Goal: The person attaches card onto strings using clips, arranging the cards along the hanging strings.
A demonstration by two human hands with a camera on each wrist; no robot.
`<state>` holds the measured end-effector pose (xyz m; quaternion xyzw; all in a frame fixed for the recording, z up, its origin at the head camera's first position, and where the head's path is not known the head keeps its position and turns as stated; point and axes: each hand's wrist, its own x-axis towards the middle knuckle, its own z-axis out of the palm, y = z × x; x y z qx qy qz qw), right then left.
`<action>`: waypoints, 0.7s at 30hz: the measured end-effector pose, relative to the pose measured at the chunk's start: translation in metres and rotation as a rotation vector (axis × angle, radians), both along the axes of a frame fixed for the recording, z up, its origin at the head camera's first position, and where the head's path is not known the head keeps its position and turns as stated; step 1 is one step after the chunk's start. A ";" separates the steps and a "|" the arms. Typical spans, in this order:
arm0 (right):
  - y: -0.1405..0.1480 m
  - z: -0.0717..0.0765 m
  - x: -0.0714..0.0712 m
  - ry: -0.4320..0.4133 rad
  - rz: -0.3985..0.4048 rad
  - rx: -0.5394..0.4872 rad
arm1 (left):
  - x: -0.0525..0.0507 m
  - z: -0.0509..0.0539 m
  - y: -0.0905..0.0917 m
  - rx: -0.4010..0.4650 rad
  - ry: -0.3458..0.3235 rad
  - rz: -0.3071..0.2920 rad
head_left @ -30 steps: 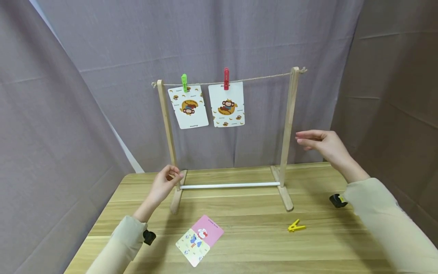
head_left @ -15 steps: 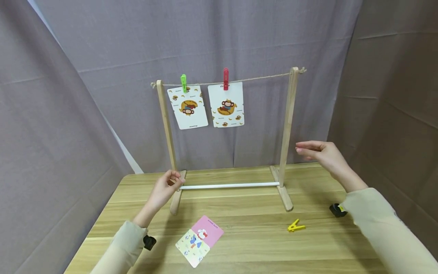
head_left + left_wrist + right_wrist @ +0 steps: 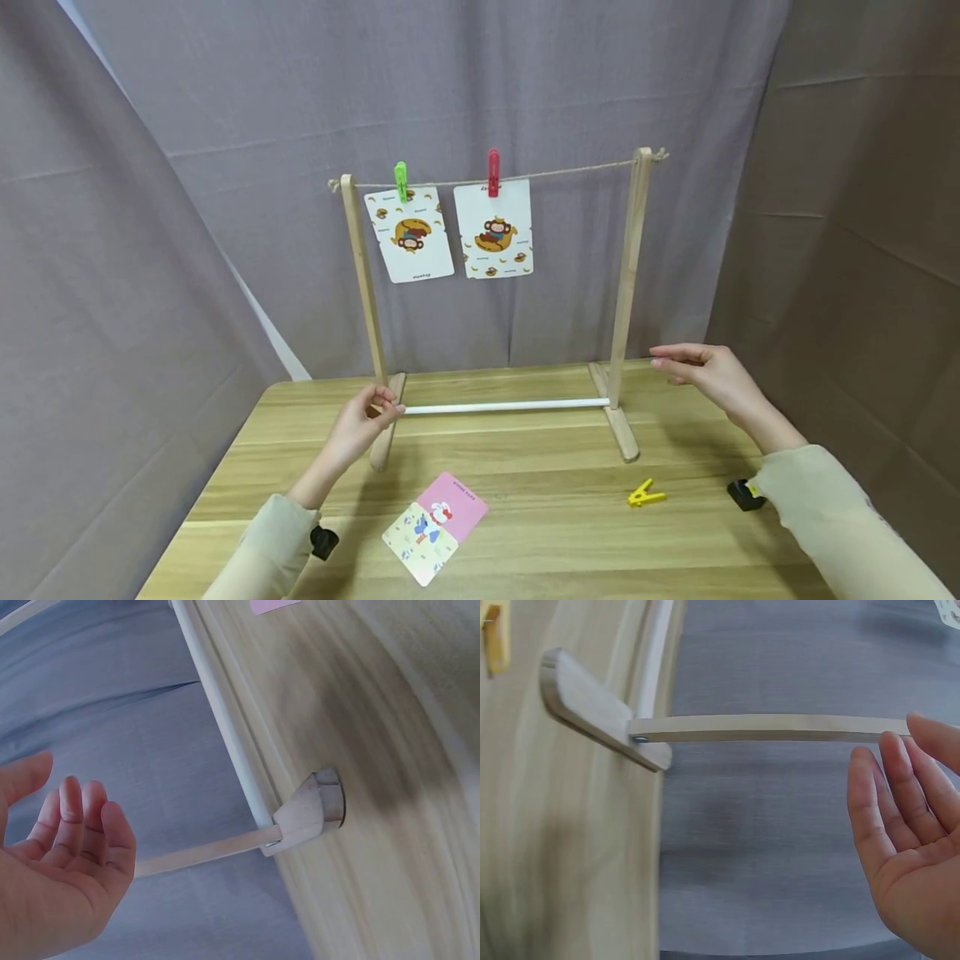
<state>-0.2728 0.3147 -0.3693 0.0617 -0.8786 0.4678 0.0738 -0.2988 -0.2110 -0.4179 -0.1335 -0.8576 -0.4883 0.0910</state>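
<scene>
My left hand (image 3: 358, 427), its fingers loosely bent and holding nothing, hovers in front of the rack's left foot (image 3: 384, 446). To the right of the wooden rack's right post (image 3: 628, 283) is my right hand (image 3: 716, 379), raised above the table and likewise without anything in it. Two white monkey cards hang from the string (image 3: 577, 170): the left card (image 3: 408, 237) under a green clothespin (image 3: 401, 182), the right card (image 3: 493, 237) under a red clothespin (image 3: 493, 172). A yellow clothespin (image 3: 645, 493) and a pink-and-yellow rabbit card (image 3: 435, 529) lie on the table.
The wooden table (image 3: 540, 533) carries the rack, whose feet are joined by a white crossbar (image 3: 502, 407). Grey curtains (image 3: 570, 83) enclose the back and sides. A black wrist camera sits at each cuff.
My right hand has come down beside the right post. The left hand has sunk slightly. Cards, clothespins and rack stay where they were.
</scene>
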 end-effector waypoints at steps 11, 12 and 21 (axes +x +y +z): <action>0.000 -0.036 0.004 -0.033 0.027 -0.031 | 0.003 -0.018 0.007 -0.011 -0.041 -0.042; 0.000 -0.039 0.005 -0.039 0.029 -0.028 | 0.003 -0.019 0.008 -0.003 -0.051 -0.044; -0.003 -0.059 0.012 -0.069 0.044 -0.061 | 0.005 -0.030 0.009 -0.009 -0.097 -0.075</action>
